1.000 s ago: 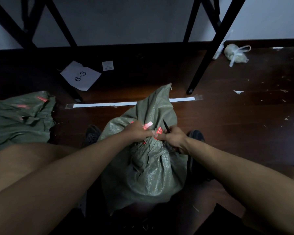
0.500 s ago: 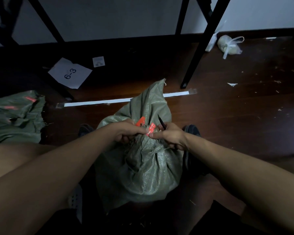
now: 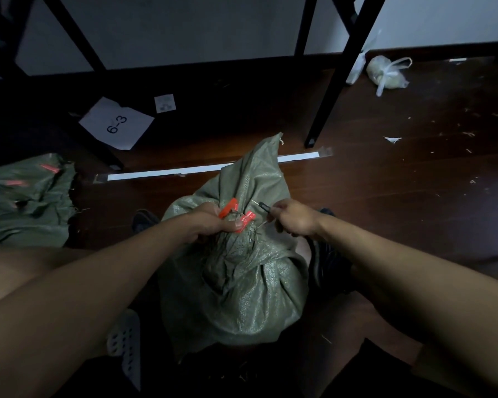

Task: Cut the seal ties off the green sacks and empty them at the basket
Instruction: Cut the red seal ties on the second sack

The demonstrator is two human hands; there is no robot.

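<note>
A bulging green woven sack stands at frame centre on the dark wooden floor. The left hand has its fingers pinching the red plastic seal tie at the sack's neck; the right hand has its fingers wrapped round a small black-handled cutter.

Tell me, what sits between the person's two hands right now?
In the head view, the green sack's gathered neck with its red seal tie lies between the left hand and the right hand.

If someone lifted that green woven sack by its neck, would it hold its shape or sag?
The green woven sack would probably sag: its fabric folds and creases below the bunched neck. The bulging lower part suggests some weight, though the contents are hidden. The weave looks slightly glossy, so possibly slippery.
</note>
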